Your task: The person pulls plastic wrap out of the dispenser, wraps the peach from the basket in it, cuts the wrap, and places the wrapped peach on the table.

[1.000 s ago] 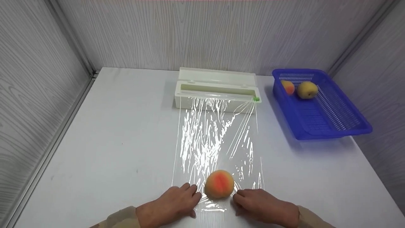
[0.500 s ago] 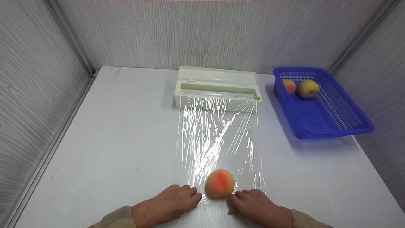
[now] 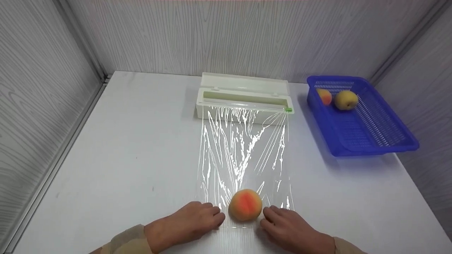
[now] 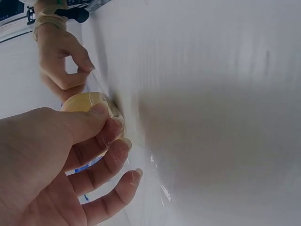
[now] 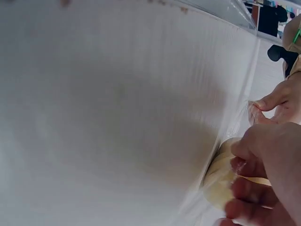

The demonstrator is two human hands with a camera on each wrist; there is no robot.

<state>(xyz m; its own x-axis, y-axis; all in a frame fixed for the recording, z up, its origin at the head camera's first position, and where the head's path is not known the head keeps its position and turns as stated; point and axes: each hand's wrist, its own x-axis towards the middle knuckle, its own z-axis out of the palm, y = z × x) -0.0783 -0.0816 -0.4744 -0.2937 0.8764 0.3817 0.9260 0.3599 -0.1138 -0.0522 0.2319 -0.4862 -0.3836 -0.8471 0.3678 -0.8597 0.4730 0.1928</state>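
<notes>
A peach [image 3: 245, 205], yellow-orange with a red streak, sits on a sheet of clear cling film [image 3: 247, 151] near the front of the table. The film stretches back, wrinkled and shiny, to an open white cling film box [image 3: 226, 114] with a green slider [image 3: 288, 109]. Left of the peach, my left hand [image 3: 192, 223] pinches the film's front edge; thumb and index finger meet on it in the left wrist view. My right hand [image 3: 293, 227] pinches the edge on the right side, its thumb [image 5: 244, 147] against the index finger in the right wrist view.
At the back right stands a blue plastic basket [image 3: 319, 123]. Inside it lie another peach [image 3: 324, 96] and a yellow round fruit [image 3: 346, 100]. Wood-grain panels [image 3: 247, 38] wall in the white table [image 3: 123, 148] at the back and sides.
The right hand shifted slightly left, then back to the right, away from the peach. The film's wrinkles have changed, and its front edge now lies straighter between the hands. The peach stays put.
</notes>
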